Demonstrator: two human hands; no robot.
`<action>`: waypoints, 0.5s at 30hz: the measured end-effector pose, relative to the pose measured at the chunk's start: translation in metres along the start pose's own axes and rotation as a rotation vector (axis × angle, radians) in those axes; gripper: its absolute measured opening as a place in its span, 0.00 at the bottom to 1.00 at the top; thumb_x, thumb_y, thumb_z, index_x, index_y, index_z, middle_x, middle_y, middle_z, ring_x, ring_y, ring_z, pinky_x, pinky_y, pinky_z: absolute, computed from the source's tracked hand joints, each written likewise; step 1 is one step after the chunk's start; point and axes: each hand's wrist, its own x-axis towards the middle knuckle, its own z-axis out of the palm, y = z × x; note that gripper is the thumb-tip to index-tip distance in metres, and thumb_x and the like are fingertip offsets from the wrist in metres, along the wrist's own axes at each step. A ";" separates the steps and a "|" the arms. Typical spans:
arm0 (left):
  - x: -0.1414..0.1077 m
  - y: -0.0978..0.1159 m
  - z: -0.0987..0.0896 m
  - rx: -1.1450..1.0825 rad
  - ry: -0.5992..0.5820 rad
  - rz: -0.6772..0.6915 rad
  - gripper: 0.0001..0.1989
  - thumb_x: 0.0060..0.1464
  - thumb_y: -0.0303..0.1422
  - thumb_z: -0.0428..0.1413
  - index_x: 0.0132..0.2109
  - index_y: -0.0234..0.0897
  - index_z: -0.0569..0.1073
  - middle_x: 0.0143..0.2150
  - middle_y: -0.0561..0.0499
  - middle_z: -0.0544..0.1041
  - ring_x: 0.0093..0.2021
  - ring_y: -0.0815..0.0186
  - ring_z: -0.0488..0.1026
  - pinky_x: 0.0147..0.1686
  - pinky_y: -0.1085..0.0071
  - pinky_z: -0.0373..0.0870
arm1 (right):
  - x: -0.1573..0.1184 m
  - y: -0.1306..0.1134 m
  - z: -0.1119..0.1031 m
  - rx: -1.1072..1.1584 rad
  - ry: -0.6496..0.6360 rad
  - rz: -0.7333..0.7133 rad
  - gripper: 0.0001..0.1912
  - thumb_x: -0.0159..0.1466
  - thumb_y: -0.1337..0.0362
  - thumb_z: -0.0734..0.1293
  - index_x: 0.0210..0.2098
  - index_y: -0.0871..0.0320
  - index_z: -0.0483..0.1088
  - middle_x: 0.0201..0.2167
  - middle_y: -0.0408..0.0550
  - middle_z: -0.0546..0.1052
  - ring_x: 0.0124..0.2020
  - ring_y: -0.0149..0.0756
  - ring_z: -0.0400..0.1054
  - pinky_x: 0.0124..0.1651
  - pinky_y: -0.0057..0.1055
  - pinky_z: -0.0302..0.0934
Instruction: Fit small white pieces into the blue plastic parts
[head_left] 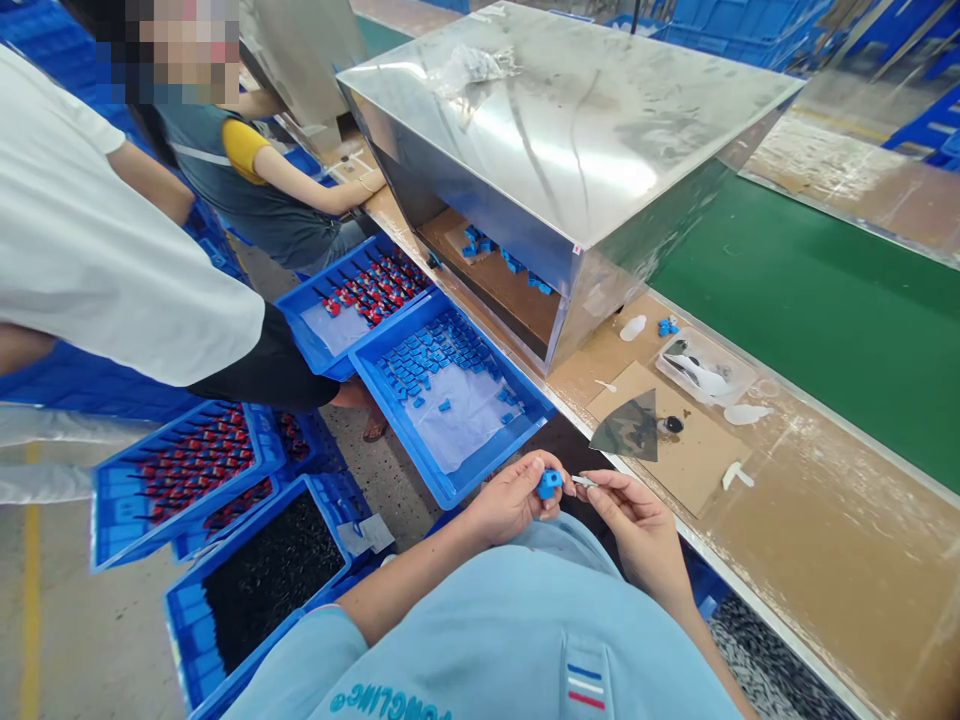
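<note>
The person's left hand (pixel 510 497) and right hand (pixel 637 520) hover in front of their pale blue shirt (pixel 480 640), above the narrow gap between a blue tray (pixel 502 457) and the long edge of a workbench (pixel 810 540). The left fingers curl closely around a small blue plastic part (pixel 549 484). The right thumb and forefinger pinch narrowly on a tiny pale piece (pixel 581 481), just beside the blue part; its exact form is too small to tell. The tray's corner lies near the left wrist. A cardboard sheet (pixel 697 460) lies on the bench just past the right hand, and a steel box (pixel 540 150) stands farther ahead.
</note>
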 end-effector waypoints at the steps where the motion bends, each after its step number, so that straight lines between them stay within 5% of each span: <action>1: 0.000 0.000 0.000 0.001 0.002 0.002 0.20 0.52 0.47 0.58 0.36 0.32 0.68 0.32 0.47 0.72 0.24 0.74 0.62 0.24 0.76 0.57 | 0.000 0.000 0.000 -0.006 -0.001 0.003 0.12 0.53 0.56 0.75 0.35 0.53 0.77 0.33 0.46 0.80 0.36 0.34 0.75 0.43 0.28 0.70; 15: 0.001 0.002 0.001 -0.009 0.015 0.006 0.19 0.53 0.47 0.57 0.36 0.33 0.67 0.32 0.48 0.71 0.24 0.75 0.62 0.24 0.76 0.56 | 0.002 -0.002 0.002 -0.007 0.003 0.014 0.12 0.53 0.56 0.74 0.35 0.55 0.77 0.30 0.47 0.80 0.33 0.36 0.74 0.40 0.32 0.71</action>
